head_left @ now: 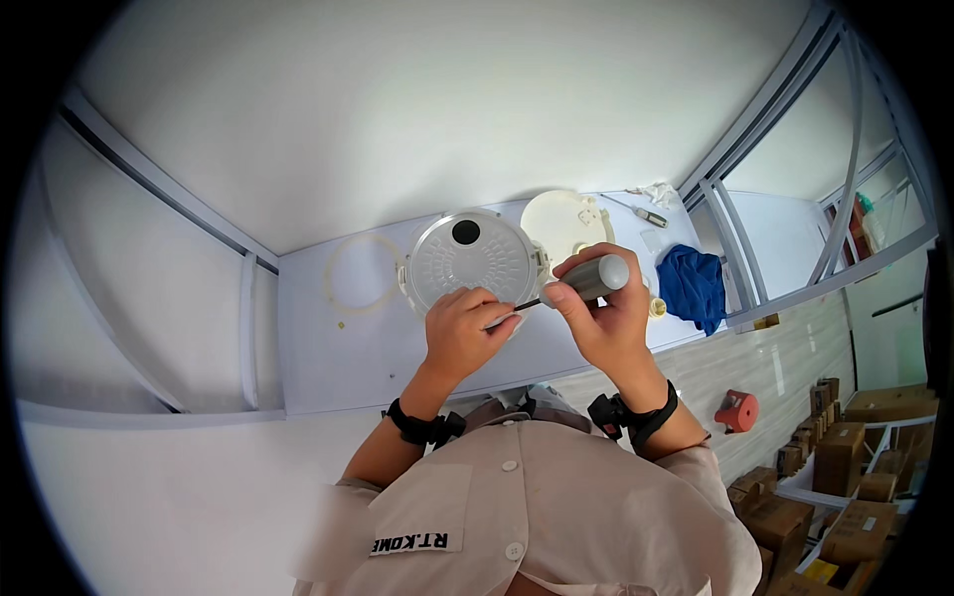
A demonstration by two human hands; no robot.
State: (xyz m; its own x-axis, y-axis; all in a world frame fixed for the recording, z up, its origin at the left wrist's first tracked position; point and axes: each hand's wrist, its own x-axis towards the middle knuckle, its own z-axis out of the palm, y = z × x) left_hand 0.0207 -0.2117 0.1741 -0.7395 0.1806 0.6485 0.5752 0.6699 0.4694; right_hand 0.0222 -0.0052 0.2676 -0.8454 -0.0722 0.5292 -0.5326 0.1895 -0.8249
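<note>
Right hand (611,323) is closed round the gray handle of a screwdriver (593,279), shaft pointing at the left hand (460,331). Left hand curls at the near rim of a silver round lid (472,266); cannot tell what it pinches. Lid sits just beyond the left hand. Farther out: cream disc (554,221), pale ring (328,273), blue cloth (693,286) on desk (308,368).

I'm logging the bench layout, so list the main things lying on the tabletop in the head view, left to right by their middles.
Thin cream ring, round silver lid with a dark circle, round cream cover, loose screwdriver, blue cloth.
</note>
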